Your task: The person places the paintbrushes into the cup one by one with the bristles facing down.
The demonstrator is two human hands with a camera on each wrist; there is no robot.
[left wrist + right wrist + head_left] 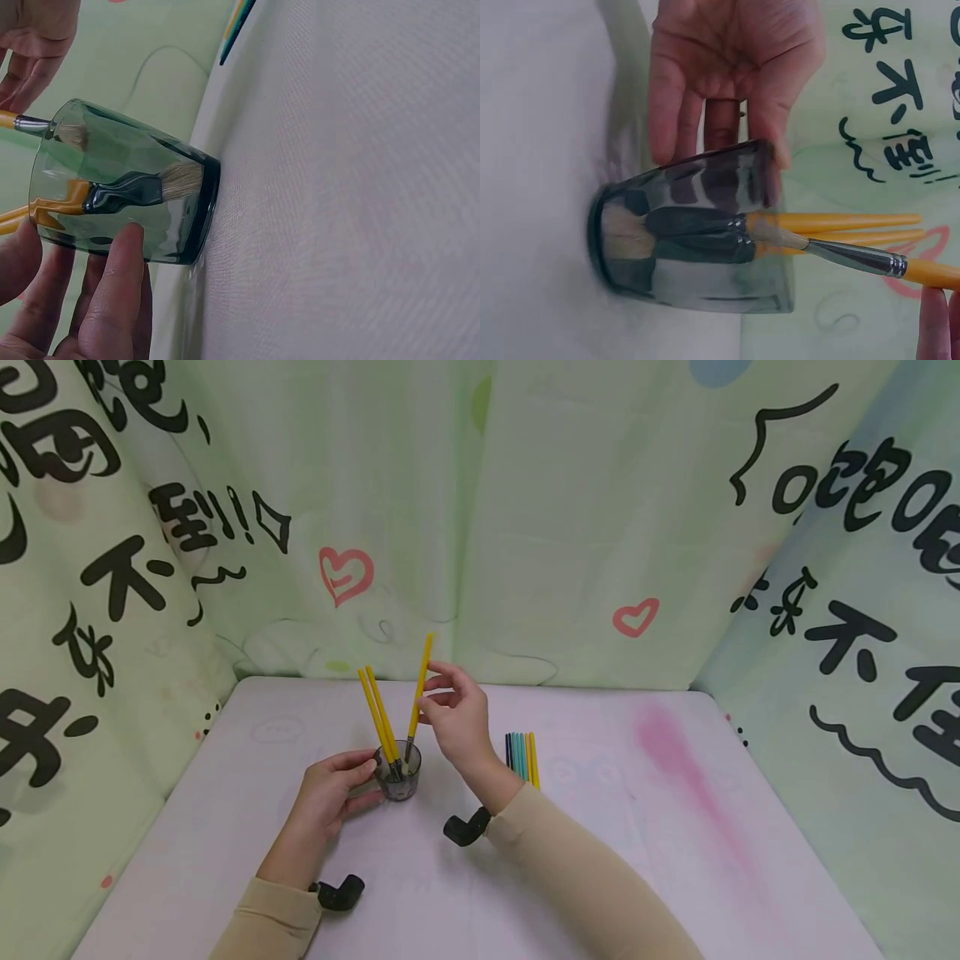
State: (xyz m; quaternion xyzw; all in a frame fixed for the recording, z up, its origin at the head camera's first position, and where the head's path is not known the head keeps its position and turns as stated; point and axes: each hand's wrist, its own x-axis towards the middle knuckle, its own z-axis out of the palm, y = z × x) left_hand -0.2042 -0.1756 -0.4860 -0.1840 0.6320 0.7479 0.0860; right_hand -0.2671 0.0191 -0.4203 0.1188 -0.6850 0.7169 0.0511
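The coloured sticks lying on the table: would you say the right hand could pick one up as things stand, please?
Probably not yet: the coloured sticks lie close by, but the right hand holds a yellow brush, so it seems occupied.

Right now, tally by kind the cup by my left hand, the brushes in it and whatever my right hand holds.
Yellow-handled paintbrushes: 3 (2 in the tumbler, 1 in the right hand)
See-through tumbler: 1
Total: 4
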